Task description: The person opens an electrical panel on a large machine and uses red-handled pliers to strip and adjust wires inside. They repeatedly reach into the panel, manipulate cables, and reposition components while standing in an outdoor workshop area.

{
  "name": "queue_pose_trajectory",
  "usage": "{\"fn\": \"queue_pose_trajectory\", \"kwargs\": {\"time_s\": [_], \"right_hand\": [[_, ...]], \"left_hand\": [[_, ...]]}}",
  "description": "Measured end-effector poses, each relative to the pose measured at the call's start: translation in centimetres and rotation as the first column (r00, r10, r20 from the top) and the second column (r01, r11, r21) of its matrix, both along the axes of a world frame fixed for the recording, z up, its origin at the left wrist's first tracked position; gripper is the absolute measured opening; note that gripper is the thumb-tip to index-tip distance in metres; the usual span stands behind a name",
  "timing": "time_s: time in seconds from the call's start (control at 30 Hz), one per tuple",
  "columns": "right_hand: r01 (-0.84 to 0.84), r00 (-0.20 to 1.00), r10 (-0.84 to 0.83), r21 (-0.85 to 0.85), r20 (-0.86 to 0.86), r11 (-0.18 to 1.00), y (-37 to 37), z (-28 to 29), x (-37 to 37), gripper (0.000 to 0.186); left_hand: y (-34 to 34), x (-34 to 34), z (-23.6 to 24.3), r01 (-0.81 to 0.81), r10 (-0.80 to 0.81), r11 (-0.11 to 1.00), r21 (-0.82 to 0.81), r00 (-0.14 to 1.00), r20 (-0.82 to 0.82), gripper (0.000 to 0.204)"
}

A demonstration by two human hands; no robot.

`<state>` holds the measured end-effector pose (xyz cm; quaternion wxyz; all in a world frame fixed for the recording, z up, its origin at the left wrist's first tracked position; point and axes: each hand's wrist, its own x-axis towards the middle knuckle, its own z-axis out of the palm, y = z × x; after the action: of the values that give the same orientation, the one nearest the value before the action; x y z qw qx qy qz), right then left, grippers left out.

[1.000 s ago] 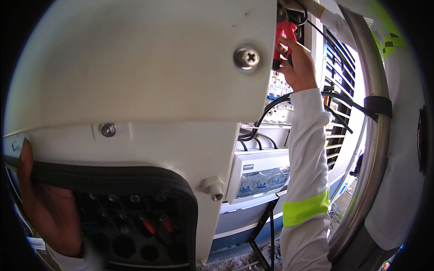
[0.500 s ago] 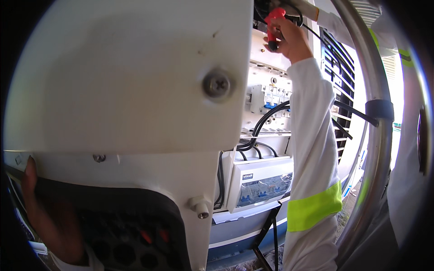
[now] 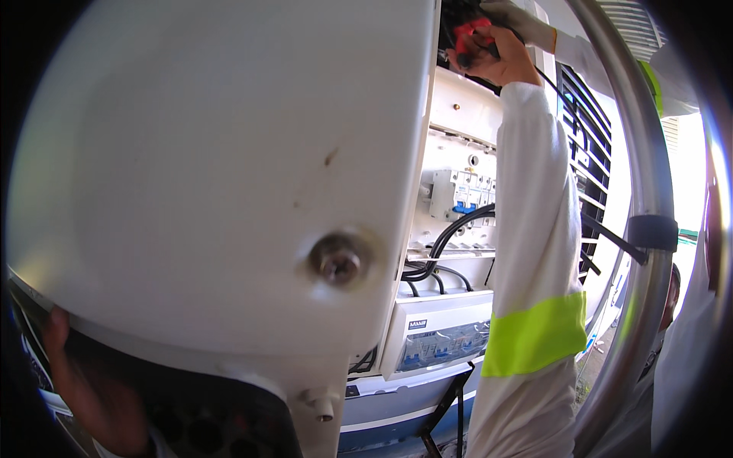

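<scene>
Panelling, white and lightly marked, fills the left of the view, with a screw near its lower right corner and a dark opening beneath. A metal pole runs down the right side, beside a barred grille. Between them stands a pale cabinet with breakers inside, black cables looping below and, lower still, a clear-fronted white box.

Compared with a second earlier, the screw sits lower in view, more of the cabinet shows, and the red-handled tool shows as a shorter patch of red.

The left hand is at the panelling's lower left edge; whether its grip is closed cannot be told. The right hand has its grip wrapped around the tool at the cabinet's dark top, near a co-worker's gloved hand. The tool's blurred handle slants from upper right to lower left; its head is hidden, so its pointing direction cannot be told.
</scene>
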<state>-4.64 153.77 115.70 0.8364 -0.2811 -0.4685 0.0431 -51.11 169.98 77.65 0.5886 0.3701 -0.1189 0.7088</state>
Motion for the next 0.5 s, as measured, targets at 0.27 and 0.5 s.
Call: {"fn": "queue_pose_trajectory", "kwargs": {"time_s": [0.27, 0.5], "right_hand": [[0.154, 0.987, -0.140, -0.212, 0.081, 0.965, -0.5, 5.3, 2.9, 0.021], [0.986, 0.148, -0.874, 0.004, 0.464, 0.169, 0.2, 5.0, 1.3, 0.034]], "left_hand": [[2.2, -1.1, -2.2, 0.188, -0.177, 0.951, 0.244, 0.982, -0.067, 0.051], [1.4, -0.7, -1.3, 0.065, -0.055, 0.993, 0.095, 0.993, -0.107, 0.051]]}}
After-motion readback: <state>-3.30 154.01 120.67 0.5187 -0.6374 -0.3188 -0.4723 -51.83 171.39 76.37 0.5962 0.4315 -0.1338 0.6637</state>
